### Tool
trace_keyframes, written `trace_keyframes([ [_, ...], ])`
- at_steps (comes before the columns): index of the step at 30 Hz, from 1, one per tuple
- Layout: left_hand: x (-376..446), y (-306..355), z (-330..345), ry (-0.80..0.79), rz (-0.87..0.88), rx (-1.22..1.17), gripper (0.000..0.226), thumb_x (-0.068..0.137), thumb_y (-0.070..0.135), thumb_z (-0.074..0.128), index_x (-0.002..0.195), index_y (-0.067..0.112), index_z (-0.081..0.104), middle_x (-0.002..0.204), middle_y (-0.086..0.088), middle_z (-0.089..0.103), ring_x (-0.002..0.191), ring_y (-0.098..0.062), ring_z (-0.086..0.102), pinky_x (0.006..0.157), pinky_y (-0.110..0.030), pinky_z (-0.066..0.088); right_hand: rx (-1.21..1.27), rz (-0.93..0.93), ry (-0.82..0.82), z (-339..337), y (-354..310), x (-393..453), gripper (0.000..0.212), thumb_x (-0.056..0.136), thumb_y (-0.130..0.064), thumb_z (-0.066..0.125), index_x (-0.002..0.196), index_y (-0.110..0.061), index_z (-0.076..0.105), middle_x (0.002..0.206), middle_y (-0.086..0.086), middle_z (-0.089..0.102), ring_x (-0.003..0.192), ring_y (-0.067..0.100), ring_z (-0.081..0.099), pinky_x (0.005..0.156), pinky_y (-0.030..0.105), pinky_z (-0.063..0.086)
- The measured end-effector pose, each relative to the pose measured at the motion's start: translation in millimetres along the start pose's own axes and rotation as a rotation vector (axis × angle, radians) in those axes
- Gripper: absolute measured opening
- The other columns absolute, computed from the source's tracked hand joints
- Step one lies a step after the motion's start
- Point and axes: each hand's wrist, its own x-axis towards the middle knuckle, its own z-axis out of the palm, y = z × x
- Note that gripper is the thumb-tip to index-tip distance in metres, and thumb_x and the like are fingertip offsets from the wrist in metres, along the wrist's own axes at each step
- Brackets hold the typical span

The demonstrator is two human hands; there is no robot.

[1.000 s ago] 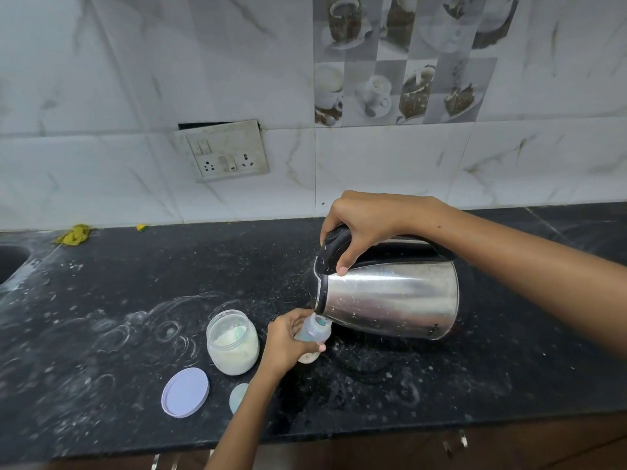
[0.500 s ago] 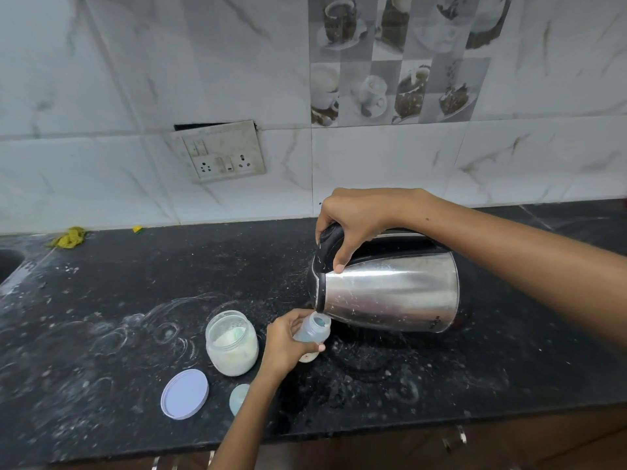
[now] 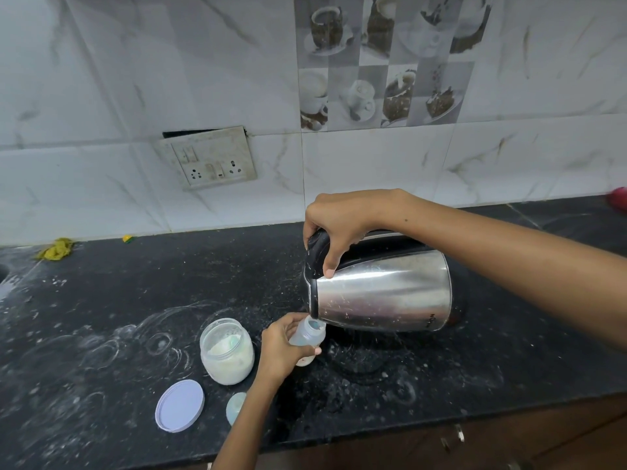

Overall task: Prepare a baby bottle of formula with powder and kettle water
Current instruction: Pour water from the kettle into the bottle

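On a flour-dusted black counter (image 3: 101, 317), a yellow cloth (image 3: 56, 249) lay at the far left by the wall, below a switch plate (image 3: 208, 157). Toward the front edge a pale lid (image 3: 179, 405) lay flat beside an open jar of white powder (image 3: 226, 351), with a small bluish cap (image 3: 235, 407) just beside the lid. To the right of the jar, the left hand (image 3: 281, 351) held a baby bottle (image 3: 307, 337) tilted, fingers curled round its body, its open mouth up against the lip of a steel kettle (image 3: 380, 293). The right hand (image 3: 339, 225) gripped the kettle's black handle from above, fingers wrapped and thumb pressed down its side, the kettle tipped nearly level toward the bottle. The step in hand appeared to be pouring kettle water; whether water was running could not be told. The next move would call for a slow, steady tilt, since the narrow neck left little margin for spilling hot water on the fingers.
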Motion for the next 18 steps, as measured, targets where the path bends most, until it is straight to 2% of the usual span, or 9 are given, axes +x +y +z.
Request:
trace_keyframes([
  [4,0,1,0,0.002,0.009,0.013,0.059,0.049,0.002,0.09,0.096,0.031,0.065,0.1,0.007,0.073,0.1,-0.005,0.066,0.091,-0.022,0.049,0.023,0.016,-0.001,-3,-1,0,0.027,0.062,-0.035,0.09,0.078,-0.019,0.074,0.053,-0.001,0.065,0.044,0.008,0.058,0.045,0.021,0.044],
  [9,-2,2,1,0.0,0.007,0.009,0.058,0.05,0.002,0.089,0.097,0.027,0.066,0.1,0.008,0.073,0.099,-0.005,0.067,0.089,-0.021,0.05,0.041,0.034,-0.003,-7,-2,-2,0.027,0.064,-0.033,0.09,0.077,-0.017,0.073,0.053,-0.004,0.064,0.046,0.007,0.06,0.045,0.021,0.045],
  [18,-6,10,1,0.035,0.0,0.003,0.057,0.051,-0.002,0.088,0.092,0.03,0.064,0.097,0.012,0.071,0.091,0.007,0.065,0.075,-0.005,0.046,0.022,0.055,-0.029,-12,-8,-2,0.028,0.065,-0.033,0.089,0.078,-0.015,0.073,0.057,0.002,0.066,0.05,0.012,0.06,0.043,0.019,0.044],
])
